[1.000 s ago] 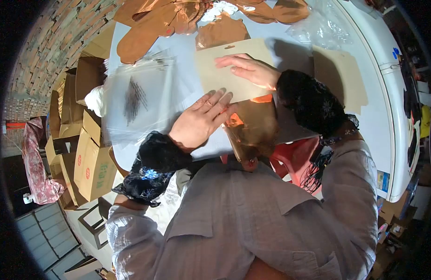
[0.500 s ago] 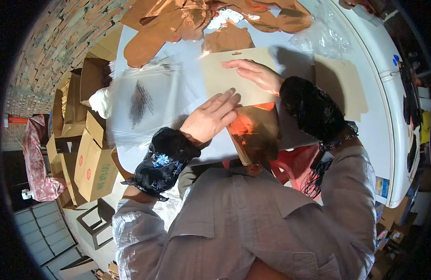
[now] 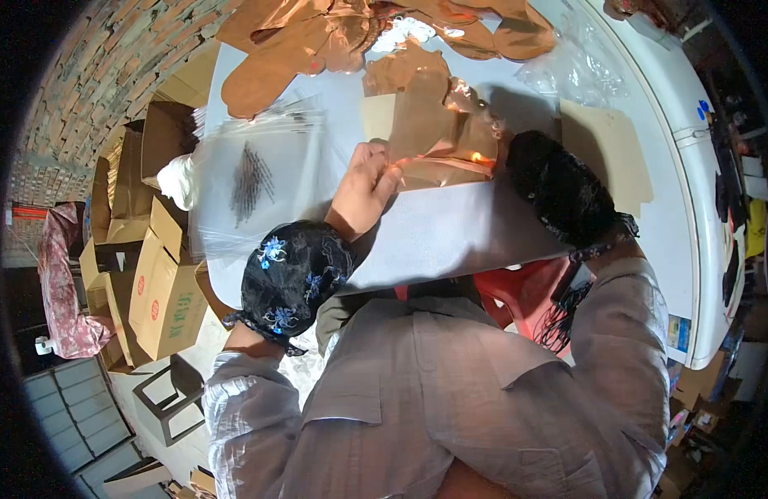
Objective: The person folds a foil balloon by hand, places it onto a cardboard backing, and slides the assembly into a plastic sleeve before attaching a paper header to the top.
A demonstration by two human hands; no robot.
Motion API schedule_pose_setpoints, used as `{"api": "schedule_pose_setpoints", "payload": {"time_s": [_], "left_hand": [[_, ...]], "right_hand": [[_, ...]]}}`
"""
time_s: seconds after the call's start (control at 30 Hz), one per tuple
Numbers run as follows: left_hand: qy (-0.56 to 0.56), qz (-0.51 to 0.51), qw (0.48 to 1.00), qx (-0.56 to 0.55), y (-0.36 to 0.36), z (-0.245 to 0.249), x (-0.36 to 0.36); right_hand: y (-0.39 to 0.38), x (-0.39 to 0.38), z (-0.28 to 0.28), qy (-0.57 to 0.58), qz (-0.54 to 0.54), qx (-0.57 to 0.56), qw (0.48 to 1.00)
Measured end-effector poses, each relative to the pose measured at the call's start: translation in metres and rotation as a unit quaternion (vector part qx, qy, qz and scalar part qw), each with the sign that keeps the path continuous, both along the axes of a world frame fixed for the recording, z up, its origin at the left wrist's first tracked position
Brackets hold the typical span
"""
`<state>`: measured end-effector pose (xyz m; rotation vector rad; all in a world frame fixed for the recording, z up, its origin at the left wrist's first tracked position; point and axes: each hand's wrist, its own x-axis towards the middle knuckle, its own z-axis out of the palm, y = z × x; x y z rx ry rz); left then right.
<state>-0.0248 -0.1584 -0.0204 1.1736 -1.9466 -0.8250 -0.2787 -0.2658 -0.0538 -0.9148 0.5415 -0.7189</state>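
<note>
A flat, copper-coloured foil balloon (image 3: pixel 438 125) lies folded up over a beige card (image 3: pixel 377 116) on the white table. My left hand (image 3: pixel 366 187) is closed on the lower left corner of the foil, thumb on top, at the fold. My right hand (image 3: pixel 501 137) is at the foil's right edge, mostly hidden behind the shiny foil and the black sleeve cuff, so its fingers cannot be made out. Left of my left hand lies a stack of clear plastic bags (image 3: pixel 297 175) with dark print.
More flat copper foil balloons (image 3: pixel 272 79) spread across the far side, with small white pieces (image 3: pixel 401 33) among them. Crumpled clear plastic (image 3: pixel 579 62) and beige cards (image 3: pixel 604 154) lie right. Cardboard boxes (image 3: pixel 164 291) stand left, a red stool (image 3: pixel 521 295) under the front edge.
The foil that hung over the table's front edge is now folded up across the card. My left hand has closed on its corner; my right hand has moved behind the foil's right side.
</note>
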Motion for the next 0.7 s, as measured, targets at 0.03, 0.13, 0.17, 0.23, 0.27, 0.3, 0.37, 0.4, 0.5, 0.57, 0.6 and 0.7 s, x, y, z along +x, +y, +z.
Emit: {"api": "schedule_pose_setpoints", "payload": {"time_s": [0.03, 0.13, 0.17, 0.23, 0.27, 0.3, 0.37, 0.4, 0.5, 0.57, 0.6, 0.7], "left_hand": [[0.003, 0.009, 1.0, 0.019, -0.002, -0.002, 0.0], [-0.017, 0.046, 0.998, 0.033, -0.004, 0.0, -0.004], [-0.042, 0.06, 0.997, 0.028, -0.003, 0.003, -0.005], [-0.053, 0.086, 0.995, 0.021, -0.003, -0.002, -0.007], [-0.059, 0.098, 0.993, 0.017, -0.003, -0.004, -0.008], [-0.063, 0.107, 0.992, 0.01, -0.003, -0.005, -0.01], [-0.071, 0.126, 0.99, -0.003, 0.001, -0.007, -0.014], [-0.098, 0.137, 0.986, -0.022, 0.003, -0.007, -0.018], [-0.179, 0.16, 0.969, -0.053, 0.005, -0.009, -0.025], [-0.231, 0.161, 0.959, -0.036, 0.004, -0.011, -0.027], [-0.237, 0.163, 0.957, -0.043, 0.005, -0.01, -0.027], [-0.232, 0.167, 0.956, -0.059, 0.007, -0.006, -0.028]], "right_hand": [[0.003, 0.0, 0.013, 0.01, -0.03, -0.012, 0.999], [0.002, 0.0, 0.023, 0.014, -0.078, -0.078, 0.994], [-0.007, -0.001, 0.003, -0.003, -0.068, -0.117, 0.991], [0.0, 0.003, 0.015, 0.025, -0.052, -0.117, 0.991], [0.017, 0.009, 0.048, 0.068, -0.045, -0.076, 0.994], [0.012, 0.007, 0.038, 0.071, -0.056, -0.141, 0.986], [0.002, 0.005, 0.018, 0.089, -0.075, -0.222, 0.968], [0.003, 0.007, 0.021, 0.105, -0.085, -0.239, 0.962], [0.009, 0.01, 0.032, 0.161, -0.112, -0.173, 0.965], [0.013, 0.012, 0.037, 0.17, -0.129, -0.152, 0.965], [0.013, 0.009, 0.034, 0.161, -0.14, -0.196, 0.957], [0.014, 0.003, 0.033, 0.189, -0.204, -0.311, 0.909]]}}
